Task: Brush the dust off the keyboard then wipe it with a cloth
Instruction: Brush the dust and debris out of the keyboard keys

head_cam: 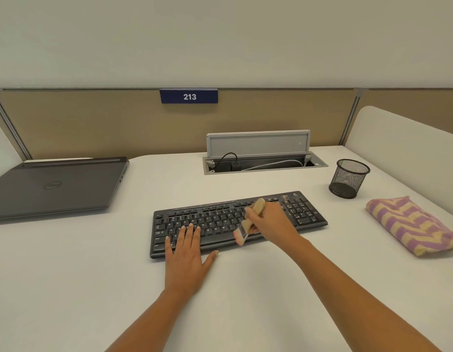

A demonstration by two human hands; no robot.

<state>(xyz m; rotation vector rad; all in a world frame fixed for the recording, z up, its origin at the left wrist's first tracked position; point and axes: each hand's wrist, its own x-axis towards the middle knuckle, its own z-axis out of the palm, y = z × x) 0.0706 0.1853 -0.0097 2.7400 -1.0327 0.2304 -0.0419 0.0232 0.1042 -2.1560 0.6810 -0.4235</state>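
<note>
right now the keyboard (215,217) lies with its long axis running left to right, its right end a little farther from the person. the right hand (269,221) sits over the keyboard's right-of-centre keys, fingers curled round the wooden handle of the brush (258,205). the handle points up toward the keyboard's far edge and the bristles slant down to its near edge, by the bottom key row. they are blurred, so contact with the keys cannot be confirmed.

the left hand (187,252) lies flat on the keyboard's left half, fingers straight and spread, palm past the near edge, apparently steadying it.

brushing looks to be step 1 in progress. further strokes would likely run along the long axis, with the number pad just to the right of the brush hand.

the cloth (413,224) lies folded well to the right of the keyboard, with neither hand on it. it is much nearer the right hand, so wiping probably falls to that hand.
</note>
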